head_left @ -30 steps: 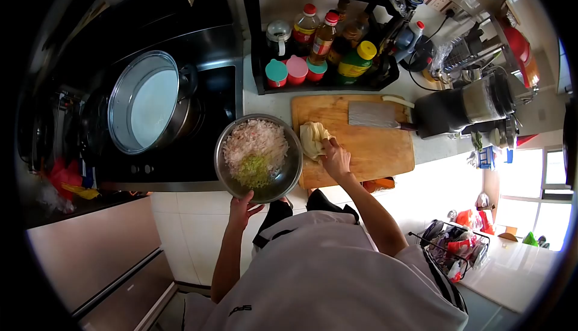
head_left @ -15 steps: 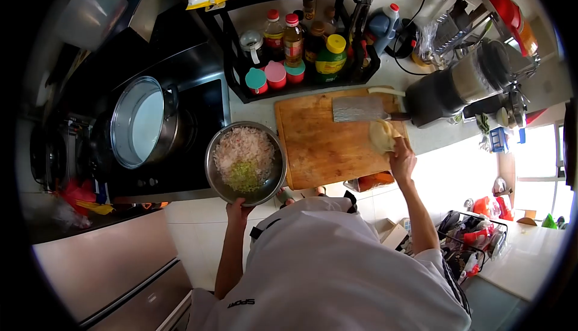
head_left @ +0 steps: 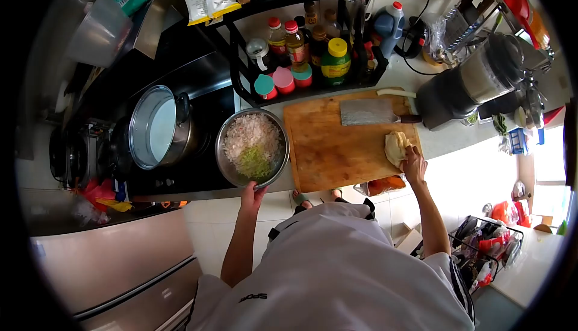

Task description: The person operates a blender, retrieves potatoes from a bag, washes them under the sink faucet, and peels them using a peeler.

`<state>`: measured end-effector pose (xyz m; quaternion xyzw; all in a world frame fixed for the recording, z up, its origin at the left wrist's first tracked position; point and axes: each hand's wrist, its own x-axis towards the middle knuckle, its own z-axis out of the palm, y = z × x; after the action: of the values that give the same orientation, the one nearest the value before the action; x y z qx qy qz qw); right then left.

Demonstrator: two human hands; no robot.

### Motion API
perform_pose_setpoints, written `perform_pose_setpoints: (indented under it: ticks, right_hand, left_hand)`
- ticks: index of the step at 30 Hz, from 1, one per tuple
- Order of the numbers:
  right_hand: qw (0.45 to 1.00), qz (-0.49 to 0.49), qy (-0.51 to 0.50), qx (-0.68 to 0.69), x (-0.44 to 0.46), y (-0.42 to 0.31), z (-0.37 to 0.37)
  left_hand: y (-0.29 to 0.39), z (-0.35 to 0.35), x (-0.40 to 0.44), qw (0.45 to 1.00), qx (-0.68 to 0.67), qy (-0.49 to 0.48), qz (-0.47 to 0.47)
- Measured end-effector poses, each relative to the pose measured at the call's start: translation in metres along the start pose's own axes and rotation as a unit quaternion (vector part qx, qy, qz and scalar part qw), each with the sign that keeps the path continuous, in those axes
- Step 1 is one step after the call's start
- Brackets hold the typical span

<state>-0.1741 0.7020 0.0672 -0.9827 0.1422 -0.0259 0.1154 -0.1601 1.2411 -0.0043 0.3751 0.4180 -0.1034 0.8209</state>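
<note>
Far left of the bench there's a black stove with a big metal pot sitting on it, lid off, something pale inside. Next along is a metal bowl, just right of the pot and close by the board's left edge, with a heap of pinkish mince in it and chopped green bits on the near side. Left hand has its grip clamped on the bowl's near rim. Behind that is a black rack loaded with bottles and little lidded tubs. Then the wooden board, mostly bare in the middle, with a cleaver lying flat toward the back, handle pointing right. A pale crumpled bundle is over the board's right side, below the cleaver handle; honestly can't tell what it is, or if it's touching the wood. Right hand has its grip closed on that bundle. Furthest right, a dark-based blender lines up with the cleaver's handle end.
</note>
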Motion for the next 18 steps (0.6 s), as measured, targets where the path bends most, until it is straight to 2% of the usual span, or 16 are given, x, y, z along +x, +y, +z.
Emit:
perform_pose_setpoints:
  ticks: [4,7,12,16,18]
  right_hand:
    - [0.999,-0.006,-0.049,0.022,0.000,0.007,0.000]
    - [0.998,-0.031,-0.058,0.023,0.004,0.011,-0.002]
    - [0.991,-0.038,-0.128,0.010,0.002,0.006,-0.021]
    - [0.998,-0.036,-0.052,0.027,-0.018,-0.009,-0.045]
    - [0.999,-0.020,-0.015,0.022,-0.032,-0.020,-0.054]
  left_hand:
    - [-0.006,-0.011,0.007,1.000,-0.007,0.009,0.014]
    - [-0.004,-0.013,0.003,1.000,-0.010,0.006,-0.010]
    - [0.004,0.027,-0.055,0.997,0.052,0.008,-0.050]
    - [-0.018,0.026,-0.080,0.979,0.147,-0.057,-0.129]
    - [-0.033,0.024,-0.088,0.960,0.222,-0.103,-0.137]
